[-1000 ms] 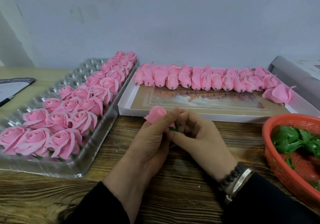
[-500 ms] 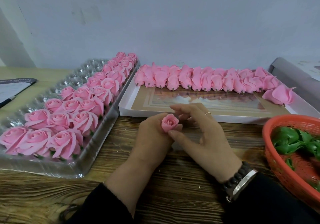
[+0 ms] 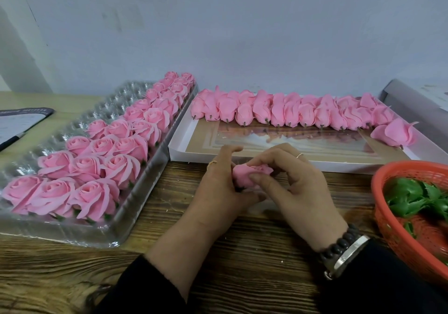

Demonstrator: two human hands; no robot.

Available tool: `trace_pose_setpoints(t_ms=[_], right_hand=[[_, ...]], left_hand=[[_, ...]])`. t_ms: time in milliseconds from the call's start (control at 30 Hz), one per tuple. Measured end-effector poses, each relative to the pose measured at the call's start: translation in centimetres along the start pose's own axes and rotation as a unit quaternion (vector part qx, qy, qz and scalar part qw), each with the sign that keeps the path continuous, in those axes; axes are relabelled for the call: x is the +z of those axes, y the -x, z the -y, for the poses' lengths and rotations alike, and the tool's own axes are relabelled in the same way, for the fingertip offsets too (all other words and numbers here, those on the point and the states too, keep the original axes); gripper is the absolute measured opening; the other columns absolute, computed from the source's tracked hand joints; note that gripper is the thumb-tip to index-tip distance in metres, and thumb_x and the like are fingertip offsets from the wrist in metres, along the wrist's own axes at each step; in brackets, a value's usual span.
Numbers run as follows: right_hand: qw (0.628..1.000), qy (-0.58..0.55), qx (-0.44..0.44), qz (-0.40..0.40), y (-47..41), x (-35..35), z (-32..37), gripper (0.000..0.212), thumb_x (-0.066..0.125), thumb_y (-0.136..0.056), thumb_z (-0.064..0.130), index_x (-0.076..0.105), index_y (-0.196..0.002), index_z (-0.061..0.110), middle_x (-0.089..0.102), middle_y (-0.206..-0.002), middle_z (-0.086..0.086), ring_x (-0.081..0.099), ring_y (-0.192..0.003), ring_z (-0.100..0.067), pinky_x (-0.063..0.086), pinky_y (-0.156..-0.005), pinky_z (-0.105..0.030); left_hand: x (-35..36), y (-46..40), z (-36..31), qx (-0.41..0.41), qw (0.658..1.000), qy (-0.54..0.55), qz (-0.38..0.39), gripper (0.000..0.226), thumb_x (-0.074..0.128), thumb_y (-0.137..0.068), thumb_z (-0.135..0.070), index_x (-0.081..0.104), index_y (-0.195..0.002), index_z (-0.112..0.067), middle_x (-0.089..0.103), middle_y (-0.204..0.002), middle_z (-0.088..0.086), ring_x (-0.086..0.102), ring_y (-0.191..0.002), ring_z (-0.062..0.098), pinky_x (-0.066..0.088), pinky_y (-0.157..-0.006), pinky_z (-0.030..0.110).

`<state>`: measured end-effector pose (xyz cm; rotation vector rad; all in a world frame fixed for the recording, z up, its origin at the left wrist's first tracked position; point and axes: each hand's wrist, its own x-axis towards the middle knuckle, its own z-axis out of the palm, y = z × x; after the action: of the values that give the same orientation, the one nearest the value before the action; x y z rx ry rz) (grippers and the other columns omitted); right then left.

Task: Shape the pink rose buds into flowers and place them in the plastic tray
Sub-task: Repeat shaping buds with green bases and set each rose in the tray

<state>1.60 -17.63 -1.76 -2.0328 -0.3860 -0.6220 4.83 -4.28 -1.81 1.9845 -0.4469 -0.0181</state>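
Observation:
A pink rose bud lies between both hands above the wooden table, just in front of the white box. My left hand grips its base from the left. My right hand pinches its petals from the right, thumb below and fingers on top. Much of the bud is hidden by the fingers. The clear plastic tray lies at the left, its right side filled with several shaped pink roses. A row of unshaped pink buds lines the far edge of the white box.
A red mesh basket with green leaf pieces sits at the right edge. A notepad with a pen lies at the far left. A grey box stands at the back right. A pale wall closes off the rear.
The bud was held upright with its opening toward me; now it lies tilted to the right, and my right hand's fingers have closed over its petals.

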Motion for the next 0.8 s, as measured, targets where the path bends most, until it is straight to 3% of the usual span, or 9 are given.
trace_pose_setpoints(t_ms=[167,300,400,467,567,667,800], right_hand=[[0.999,-0.006,-0.018,0.042,0.0,0.2,0.7,0.006,0.068,-0.079,0.015,0.069,-0.084,0.019,0.059,-0.091,0.011,0.057,-0.091,-0.002,0.043,-0.078,-0.008],[0.995,0.029,-0.070,0.063,-0.1,0.1,1.0,0.008,0.063,-0.083,0.016,0.069,-0.086,0.011,0.055,-0.092,0.013,0.056,-0.090,-0.002,0.045,-0.079,-0.012],[0.993,0.042,-0.084,0.073,-0.1,0.0,1.0,0.008,0.063,-0.084,0.015,0.069,-0.087,0.010,0.054,-0.089,0.009,0.055,-0.087,-0.004,0.045,-0.079,-0.016],[0.993,0.040,-0.083,0.071,0.1,0.0,1.1,0.008,0.064,-0.084,0.016,0.068,-0.090,0.012,0.054,-0.091,0.008,0.056,-0.087,-0.008,0.048,-0.077,-0.023],[0.997,0.028,-0.066,0.041,0.4,0.2,1.3,0.022,0.055,-0.087,0.030,0.065,-0.104,0.020,0.056,-0.095,0.010,0.058,-0.089,-0.011,0.050,-0.075,-0.029],[0.998,-0.002,-0.029,-0.049,0.4,0.4,1.5,0.028,0.041,-0.090,0.033,0.063,-0.106,0.026,0.059,-0.094,0.011,0.057,-0.092,-0.006,0.045,-0.080,-0.019],[0.992,-0.057,0.027,-0.107,0.0,0.8,2.0,0.026,0.036,-0.089,0.037,0.061,-0.096,0.038,0.063,-0.096,0.019,0.058,-0.096,-0.002,0.043,-0.082,-0.014]], left_hand=[[0.0,0.0,0.0,0.006,1.000,-0.009,0.009,0.046,0.073,-0.065,-0.020,0.045,-0.101,-0.026,0.063,-0.098,0.001,0.061,-0.086,0.010,0.047,-0.066,0.013],[0.2,0.1,-0.3,-0.004,1.000,0.008,0.023,0.055,0.075,-0.068,-0.012,0.047,-0.114,-0.026,0.062,-0.104,0.002,0.060,-0.096,0.012,0.051,-0.081,0.023],[0.1,0.2,-0.7,0.021,0.998,0.019,0.048,0.034,0.070,-0.072,-0.001,0.055,-0.090,-0.026,0.062,-0.082,-0.007,0.059,-0.075,-0.007,0.044,-0.063,0.006],[-0.1,0.3,-1.0,0.025,0.996,-0.014,0.079,0.032,0.066,-0.076,0.001,0.054,-0.070,-0.028,0.058,-0.067,-0.010,0.056,-0.063,-0.012,0.041,-0.056,0.004],[-0.2,0.4,-1.2,0.021,0.996,-0.013,0.086,0.030,0.066,-0.079,-0.004,0.056,-0.066,-0.029,0.060,-0.065,-0.010,0.059,-0.063,-0.002,0.045,-0.054,0.008],[0.2,0.5,-1.4,0.011,0.997,0.007,0.072,0.028,0.069,-0.076,-0.007,0.056,-0.064,-0.029,0.060,-0.054,-0.013,0.056,-0.051,-0.002,0.042,-0.048,0.009],[0.8,0.5,-1.6,0.036,0.998,0.025,0.048,0.019,0.073,-0.073,-0.012,0.062,-0.073,-0.027,0.066,-0.073,-0.008,0.060,-0.068,0.004,0.048,-0.064,0.016]])
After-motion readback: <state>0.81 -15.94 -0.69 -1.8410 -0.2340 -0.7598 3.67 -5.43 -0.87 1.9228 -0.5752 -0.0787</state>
